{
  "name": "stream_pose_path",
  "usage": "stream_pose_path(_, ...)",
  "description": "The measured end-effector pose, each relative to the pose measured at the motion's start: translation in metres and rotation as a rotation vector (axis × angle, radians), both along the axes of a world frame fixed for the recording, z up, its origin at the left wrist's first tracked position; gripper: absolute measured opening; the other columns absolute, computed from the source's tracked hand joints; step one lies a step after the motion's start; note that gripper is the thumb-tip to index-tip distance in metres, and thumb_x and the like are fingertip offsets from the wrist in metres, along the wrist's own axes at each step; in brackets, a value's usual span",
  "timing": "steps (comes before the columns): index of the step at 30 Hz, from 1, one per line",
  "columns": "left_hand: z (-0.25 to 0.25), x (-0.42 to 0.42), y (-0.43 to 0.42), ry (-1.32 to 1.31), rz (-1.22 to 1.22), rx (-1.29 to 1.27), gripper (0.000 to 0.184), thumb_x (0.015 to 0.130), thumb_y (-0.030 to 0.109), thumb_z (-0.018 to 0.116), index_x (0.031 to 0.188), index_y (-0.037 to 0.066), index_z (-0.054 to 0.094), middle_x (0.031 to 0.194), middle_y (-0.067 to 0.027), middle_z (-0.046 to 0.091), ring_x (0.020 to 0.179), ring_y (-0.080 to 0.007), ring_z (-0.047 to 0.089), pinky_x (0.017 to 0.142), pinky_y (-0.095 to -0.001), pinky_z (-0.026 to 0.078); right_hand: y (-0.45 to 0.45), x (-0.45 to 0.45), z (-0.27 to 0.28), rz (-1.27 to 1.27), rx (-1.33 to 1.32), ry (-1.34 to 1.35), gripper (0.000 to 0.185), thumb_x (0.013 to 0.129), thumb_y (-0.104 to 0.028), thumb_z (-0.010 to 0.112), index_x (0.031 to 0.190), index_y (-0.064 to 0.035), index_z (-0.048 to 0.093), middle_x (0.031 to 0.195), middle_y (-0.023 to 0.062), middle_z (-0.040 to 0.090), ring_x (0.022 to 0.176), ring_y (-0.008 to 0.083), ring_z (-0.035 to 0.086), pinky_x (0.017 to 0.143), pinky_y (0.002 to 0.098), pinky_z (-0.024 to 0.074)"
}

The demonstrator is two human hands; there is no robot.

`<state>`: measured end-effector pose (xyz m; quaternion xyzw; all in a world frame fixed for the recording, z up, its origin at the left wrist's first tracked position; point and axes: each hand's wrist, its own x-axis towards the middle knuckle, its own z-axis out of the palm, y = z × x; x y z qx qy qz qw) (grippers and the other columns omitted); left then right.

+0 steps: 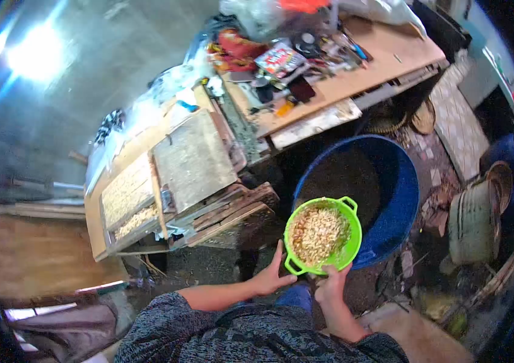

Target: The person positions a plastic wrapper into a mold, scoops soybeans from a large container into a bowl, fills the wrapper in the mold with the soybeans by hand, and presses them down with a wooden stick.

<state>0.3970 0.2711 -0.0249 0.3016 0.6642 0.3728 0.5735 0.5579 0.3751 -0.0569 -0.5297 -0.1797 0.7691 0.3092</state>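
Okay, your right hand (332, 285) pinches the near rim of the green colander (349, 248), handles aligned near-left to far-right; your left hand (271, 279) spreads beside the near-left handle, grip unclear. Pale pieces (317, 233) fill it, above the blue barrel's (402, 206) near-left edge. Cluttered bench (411, 51) beyond; worktable (95, 227) leftward.

Small pieces (320, 233) lie in a bowl (355, 241) before the barrel (405, 193), a table (408, 45) behind it
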Motion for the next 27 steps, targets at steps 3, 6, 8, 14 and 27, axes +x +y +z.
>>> stream_pose_path(3, -0.012, 0.011, -0.05, -0.093, 0.235, 0.183, 0.107, 0.09, 0.023, 0.07, 0.153, 0.009, -0.015, 0.154, -0.0173, 0.028, 0.14, -0.0262, 0.032, 0.114, -0.0388, 0.029, -0.049, -0.021, 0.022, 0.093, 0.101, 0.027, 0.08, 0.075, 0.002, 0.051, 0.145, -0.0207, 0.02, 0.132, 0.0133, 0.046, 0.106, 0.0298, 0.058, 0.072, 0.0394, 0.0571)
stream_pose_path(6, -0.007, -0.003, -0.092, -0.362, 0.512, 0.291, 0.099, 0.09, 0.016, 0.068, 0.154, 0.012, -0.007, 0.148, -0.0119, 0.036, 0.134, -0.0234, 0.039, 0.11, -0.0371, 0.035, -0.097, -0.052, 0.055, 0.169, 0.174, 0.143, 0.08, 0.077, 0.004, 0.05, 0.147, -0.018, 0.019, 0.134, 0.0124, 0.045, 0.118, 0.0287, 0.053, 0.092, 0.0415, 0.0517)
stream_pose_path(8, 0.023, -0.017, -0.122, -0.479, 0.734, 0.405, 0.089, 0.086, 0.016, 0.069, 0.153, 0.01, 0.011, 0.149, -0.0096, 0.035, 0.136, -0.0214, 0.037, 0.112, -0.0372, 0.033, -0.13, -0.066, 0.07, 0.316, 0.245, 0.171, 0.079, 0.079, 0.006, 0.052, 0.148, -0.0168, 0.02, 0.138, 0.0116, 0.043, 0.123, 0.0269, 0.05, 0.102, 0.0409, 0.0453)
stream_pose_path(14, 0.114, -0.082, -0.261, -0.466, 0.968, 0.576, 0.096, 0.08, 0.003, 0.065, 0.156, 0.013, 0.007, 0.147, -0.0082, 0.037, 0.136, -0.0205, 0.036, 0.113, -0.0362, 0.031, -0.226, -0.108, 0.132, 0.702, 0.283, 0.213, 0.084, 0.087, -0.006, 0.066, 0.151, -0.0126, 0.012, 0.14, 0.0118, 0.041, 0.123, 0.0251, 0.047, 0.106, 0.0403, 0.0382)
stream_pose_path(27, 0.09, -0.112, -0.582, -0.105, 0.989, 0.69, 0.065, 0.081, 0.013, 0.053, 0.143, -0.001, 0.039, 0.137, -0.0187, 0.053, 0.127, -0.03, 0.053, 0.111, -0.0435, 0.04, -0.351, -0.265, 0.153, 1.509, 0.879, 0.45, 0.142, 0.051, -0.055, 0.091, 0.156, -0.0189, 0.003, 0.16, 0.0163, 0.01, 0.146, 0.0368, 0.02, 0.116, 0.0532, 0.0279)
